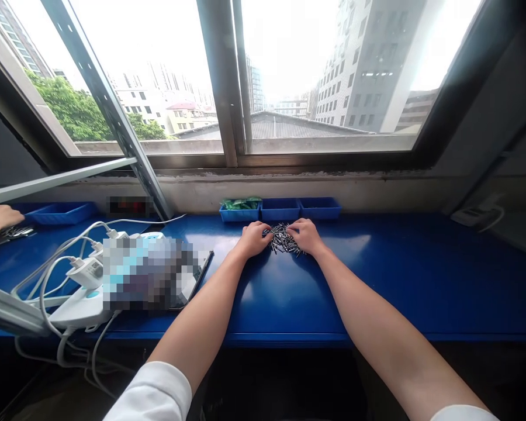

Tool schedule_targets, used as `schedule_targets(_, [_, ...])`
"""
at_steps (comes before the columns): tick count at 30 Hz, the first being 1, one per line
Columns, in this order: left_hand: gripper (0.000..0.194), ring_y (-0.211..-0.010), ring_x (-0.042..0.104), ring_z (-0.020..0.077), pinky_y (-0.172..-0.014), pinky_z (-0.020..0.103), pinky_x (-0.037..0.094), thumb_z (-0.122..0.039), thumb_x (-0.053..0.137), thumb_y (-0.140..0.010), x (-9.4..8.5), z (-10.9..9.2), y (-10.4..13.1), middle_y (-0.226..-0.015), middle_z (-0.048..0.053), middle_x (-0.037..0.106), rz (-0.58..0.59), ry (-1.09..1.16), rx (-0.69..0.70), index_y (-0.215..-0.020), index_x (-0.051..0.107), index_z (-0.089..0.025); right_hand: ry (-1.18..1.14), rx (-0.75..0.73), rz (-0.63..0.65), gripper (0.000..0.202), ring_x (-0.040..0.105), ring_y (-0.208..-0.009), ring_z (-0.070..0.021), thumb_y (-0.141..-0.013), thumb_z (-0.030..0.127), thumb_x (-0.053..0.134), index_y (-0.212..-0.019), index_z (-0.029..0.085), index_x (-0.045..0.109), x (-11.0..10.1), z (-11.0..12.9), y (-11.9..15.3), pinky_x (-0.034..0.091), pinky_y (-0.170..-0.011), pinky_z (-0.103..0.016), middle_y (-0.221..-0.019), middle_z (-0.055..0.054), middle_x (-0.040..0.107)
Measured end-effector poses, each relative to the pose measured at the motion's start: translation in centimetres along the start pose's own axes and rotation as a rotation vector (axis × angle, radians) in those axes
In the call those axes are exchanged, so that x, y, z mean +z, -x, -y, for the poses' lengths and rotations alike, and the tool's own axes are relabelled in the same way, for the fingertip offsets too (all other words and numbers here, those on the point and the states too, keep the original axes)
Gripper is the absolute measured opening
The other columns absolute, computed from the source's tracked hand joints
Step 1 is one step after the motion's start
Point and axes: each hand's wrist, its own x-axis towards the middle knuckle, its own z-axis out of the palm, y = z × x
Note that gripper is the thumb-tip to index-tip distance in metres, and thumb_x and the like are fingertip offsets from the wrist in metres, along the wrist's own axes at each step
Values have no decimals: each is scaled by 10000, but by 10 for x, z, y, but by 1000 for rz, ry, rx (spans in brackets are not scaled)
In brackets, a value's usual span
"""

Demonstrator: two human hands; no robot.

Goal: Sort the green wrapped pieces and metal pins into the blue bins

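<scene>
A loose pile of thin, short black-and-silver pin-like pieces (283, 240) lies on the blue tabletop (280, 298), straight ahead of me. At its left edge is my left hand (254, 240), fingers curled in and thumb close to them. My right hand (307, 236) touches the opposite edge in a similar closed pose, its fingertips among the pieces. Whatever the fingertips pinch is too small to make out. Just behind the pile stand three small blue bins: the left bin (233, 216) holds green packets (241, 203), beside the middle bin (280, 209) and the right bin (319, 209).
A white power strip (81, 307) with plugged-in chargers and cables sits left, beside a partly blurred flat device (201, 270). Farther left, another person's hand (0, 221) rests by metal pieces and a blue tray (63, 214). A metal post (146, 184) rises there.
</scene>
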Motion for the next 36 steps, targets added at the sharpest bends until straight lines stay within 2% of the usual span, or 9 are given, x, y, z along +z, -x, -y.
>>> schedule_targets(2, [272, -1087, 544, 216, -948, 331, 400, -368, 520, -849, -1, -8, 0, -1098, 49, 637, -50, -2, 47, -1049, 654, -241, -155, -24, -37, 228, 584, -891, -175, -829, 323, 526, -854, 209, 723, -2, 8, 0, 425, -844, -293, -888, -40, 684])
schedule_targets(6, [268, -1030, 567, 215, -907, 346, 393, -384, 503, -871, -3, -22, -1, -1045, 50, 660, -127, 9, 149, -1031, 649, -227, -580, 20, -9, 242, 584, -686, -148, -785, 376, 561, -813, 170, 685, -4, 21, -2, 454, -681, -271, -724, -27, 669])
schedule_targets(9, [247, -971, 589, 210, -868, 347, 391, -387, 493, -883, -4, -25, -1, -986, 47, 678, -153, 31, 166, -958, 654, -217, -838, 123, 52, 256, 540, -621, -123, -713, 394, 633, -812, 161, 670, -5, 24, -2, 427, -591, -250, -709, -25, 659])
schedule_targets(13, [206, -927, 608, 193, -825, 327, 397, -362, 512, -878, -2, -25, -1, -958, 34, 689, -167, 113, 184, -946, 638, -214, -1015, 230, 165, 269, 482, -568, -94, -656, 390, 680, -811, 171, 662, -7, 22, -1, 363, -508, -224, -699, -17, 648])
schedule_targets(18, [120, -873, 623, 170, -819, 312, 391, -289, 555, -854, 2, -25, -3, -886, 11, 703, -190, 182, 191, -862, 647, -213, -1008, 244, 150, 221, 451, -520, -83, -663, 345, 649, -798, 171, 663, -7, 23, -2, 331, -477, -224, -650, -9, 631])
schedule_targets(25, [117, -834, 623, 173, -819, 314, 394, -223, 543, -842, 6, -21, -6, -849, 10, 703, -259, 165, 96, -841, 659, -211, -826, 150, 2, 214, 554, -602, -129, -654, 296, 645, -813, 157, 682, -5, 31, -1, 426, -573, -258, -671, -31, 664])
schedule_targets(30, [143, -852, 620, 178, -811, 313, 410, -256, 516, -860, 7, -21, -7, -865, 15, 697, -243, 149, 78, -860, 650, -207, -803, 181, -3, 229, 566, -604, -128, -644, 305, 651, -815, 159, 696, -3, 32, 1, 449, -588, -258, -711, -34, 684])
schedule_targets(33, [185, -916, 609, 199, -826, 321, 423, -315, 544, -843, 8, -20, -7, -922, 38, 689, -241, 118, 44, -952, 637, -197, -773, 220, -45, 236, 576, -616, -132, -651, 300, 641, -833, 160, 696, -1, 29, 0, 465, -603, -261, -737, -37, 691])
schedule_targets(36, [239, -973, 591, 216, -865, 335, 425, -324, 567, -817, 7, -16, -7, -990, 57, 672, -255, 77, -29, -1004, 625, -185, -730, 292, -112, 263, 620, -717, -159, -656, 291, 631, -880, 166, 690, 0, 21, -8, 495, -666, -278, -835, -47, 703])
